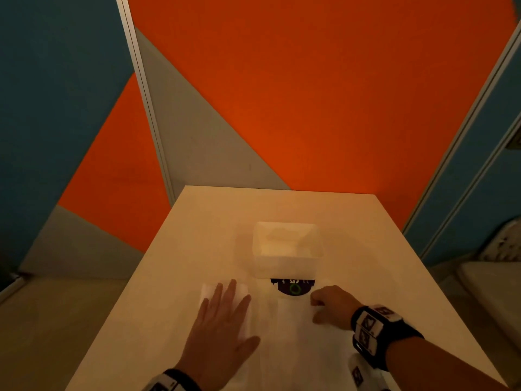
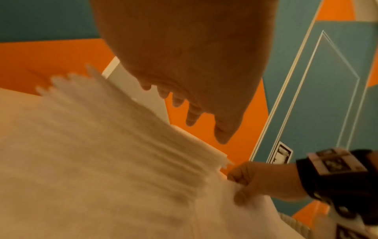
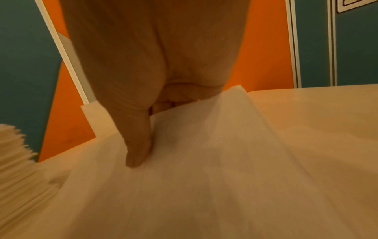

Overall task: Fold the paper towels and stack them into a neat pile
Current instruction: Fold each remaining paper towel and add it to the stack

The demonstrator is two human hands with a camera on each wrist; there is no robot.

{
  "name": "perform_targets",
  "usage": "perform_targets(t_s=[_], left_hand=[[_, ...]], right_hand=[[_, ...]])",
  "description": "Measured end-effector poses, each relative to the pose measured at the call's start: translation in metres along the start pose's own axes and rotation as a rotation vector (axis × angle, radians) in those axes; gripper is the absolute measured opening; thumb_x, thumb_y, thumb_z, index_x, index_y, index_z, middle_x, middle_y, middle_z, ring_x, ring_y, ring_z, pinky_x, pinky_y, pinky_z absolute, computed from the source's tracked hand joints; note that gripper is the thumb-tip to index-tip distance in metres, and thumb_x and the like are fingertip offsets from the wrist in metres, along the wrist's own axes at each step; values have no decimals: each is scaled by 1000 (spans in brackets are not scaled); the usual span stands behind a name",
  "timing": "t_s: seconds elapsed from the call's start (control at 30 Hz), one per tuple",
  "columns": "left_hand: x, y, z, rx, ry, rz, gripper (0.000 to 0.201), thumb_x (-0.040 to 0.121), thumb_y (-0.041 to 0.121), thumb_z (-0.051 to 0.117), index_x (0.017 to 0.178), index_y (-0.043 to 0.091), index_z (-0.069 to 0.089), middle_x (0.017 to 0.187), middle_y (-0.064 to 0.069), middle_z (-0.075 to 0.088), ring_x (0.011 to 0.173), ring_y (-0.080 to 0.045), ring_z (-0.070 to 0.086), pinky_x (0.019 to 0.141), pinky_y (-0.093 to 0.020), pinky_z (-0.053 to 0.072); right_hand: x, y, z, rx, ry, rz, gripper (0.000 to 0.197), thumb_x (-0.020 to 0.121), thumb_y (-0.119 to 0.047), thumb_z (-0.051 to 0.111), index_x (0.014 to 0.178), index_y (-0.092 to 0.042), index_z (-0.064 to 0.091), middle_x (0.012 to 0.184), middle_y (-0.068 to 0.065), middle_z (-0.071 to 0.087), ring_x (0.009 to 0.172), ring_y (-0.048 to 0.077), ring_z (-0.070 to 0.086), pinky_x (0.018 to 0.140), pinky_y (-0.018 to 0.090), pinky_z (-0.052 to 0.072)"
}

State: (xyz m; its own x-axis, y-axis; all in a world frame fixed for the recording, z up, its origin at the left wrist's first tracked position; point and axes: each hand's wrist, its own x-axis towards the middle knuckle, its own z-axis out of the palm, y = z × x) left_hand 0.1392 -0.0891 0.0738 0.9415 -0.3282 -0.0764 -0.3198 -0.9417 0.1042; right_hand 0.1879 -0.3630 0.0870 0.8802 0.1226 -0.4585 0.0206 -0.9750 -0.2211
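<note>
Folding was in hand: pile [image 1: 225,306] pressed under flat left hand [image 1: 222,328], sheet [image 1: 293,334] pinched by right hand [image 1: 332,306]; careful edge alignment was needed next.

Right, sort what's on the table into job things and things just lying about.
Job:
- stack of folded towels, under flat left hand
- unfolded towel, pinched by right hand

Lying about:
- clear plastic box
- dark round sticker
- table

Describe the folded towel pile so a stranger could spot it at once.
On the pale table, look near the edge, left of the clear plastic box. The folded pile lies under the flat left hand. Unlike the spread-out sheet pinched by the right hand, it is a narrow, layered stack.
</note>
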Motion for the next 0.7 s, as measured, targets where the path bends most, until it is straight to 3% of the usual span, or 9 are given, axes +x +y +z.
perform_targets(t_s=[0.1,0.17,0.23,0.3,0.37,0.43,0.53,0.63,0.7], left_hand=[[0,2,14,33,-139,-21,77,85,74,14,136,26,44,133,-7,57,120,-32,48,96,-39,31],[-1,0,24,33,-138,-37,82,85,74,15,150,24,24,133,-8,57,119,-32,48,97,-40,24],[0,-2,31,8,-154,-43,83,85,75,15,151,25,15,136,-8,54,120,-33,49,102,-41,19],[2,-2,20,-13,-193,-21,89,81,81,9,148,25,27,145,-7,39,125,-36,49,102,-37,21],[7,-2,8,-96,-198,-8,116,58,94,-8,151,28,11,155,-1,0,145,-32,16,114,-35,9],[9,-1,-7,-240,-213,-39,132,35,98,-16,150,35,-3,157,6,-16,146,-21,-13,117,-38,-4],[7,7,-29,-630,-129,-112,130,33,104,3,146,43,11,154,19,9,144,-5,-5,119,-33,-1],[10,14,-51,-1111,-117,-183,95,48,96,44,132,52,31,138,27,34,135,2,24,116,-30,16],[21,22,-66,-1285,-182,-260,68,63,79,54,122,45,44,130,24,50,123,0,40,111,-27,22]], right_hand=[[-1,1,-5,4,-33,-29,37,89,-30,63,123,-15,60,129,6,54,115,23,52,91,26,39],[-6,1,-10,21,-49,-43,38,90,-29,63,124,-11,62,127,7,57,113,23,54,91,25,41],[-11,1,-15,60,-56,-56,32,90,-27,62,116,-8,67,115,8,63,99,20,57,85,25,43],[-17,-1,-24,95,-28,-73,20,90,-26,62,96,-9,71,92,4,63,78,15,54,72,24,42],[-26,-5,-38,167,43,-104,21,90,-25,62,70,-20,65,73,-4,57,63,8,51,62,20,40],[-40,-14,-55,290,142,-170,34,91,-22,63,58,-26,54,62,-9,52,52,0,48,56,17,38],[-65,-34,-82,504,334,-265,34,91,-17,64,58,-18,58,58,-6,55,49,0,50,57,19,41],[-85,-51,-101,838,478,-303,19,91,-13,62,78,-2,70,77,11,71,65,18,65,65,28,52],[-96,-60,-110,1053,541,-338,16,91,-11,61,89,1,71,86,15,72,73,27,68,68,34,55]])
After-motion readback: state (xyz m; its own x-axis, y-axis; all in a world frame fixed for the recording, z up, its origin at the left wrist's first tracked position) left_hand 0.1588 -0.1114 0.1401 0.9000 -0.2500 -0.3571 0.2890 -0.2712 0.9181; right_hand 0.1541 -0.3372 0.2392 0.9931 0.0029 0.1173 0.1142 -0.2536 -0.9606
